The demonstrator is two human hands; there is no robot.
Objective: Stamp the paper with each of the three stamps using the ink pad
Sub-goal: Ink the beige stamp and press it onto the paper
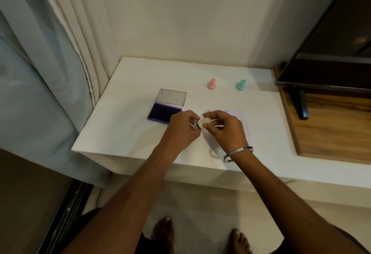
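Note:
Both hands hold a cream stamp [204,122] on its side just above the white table. My right hand [226,131] pinches its handle. My left hand [181,128] grips its base end, where a clear cap seems to sit. The purple ink pad [163,112] lies open to the left, its clear lid [172,97] folded back. A pale paper [240,114] lies under my right hand, mostly hidden. The pink stamp [211,83] and the teal stamp [241,84] stand upright farther back.
The white table [130,133] meets a wall behind and curtains [50,73] to the left. A dark screen on a stand [331,53] sits on a wooden surface [331,129] at the right. A metal bangle [237,153] circles my right wrist.

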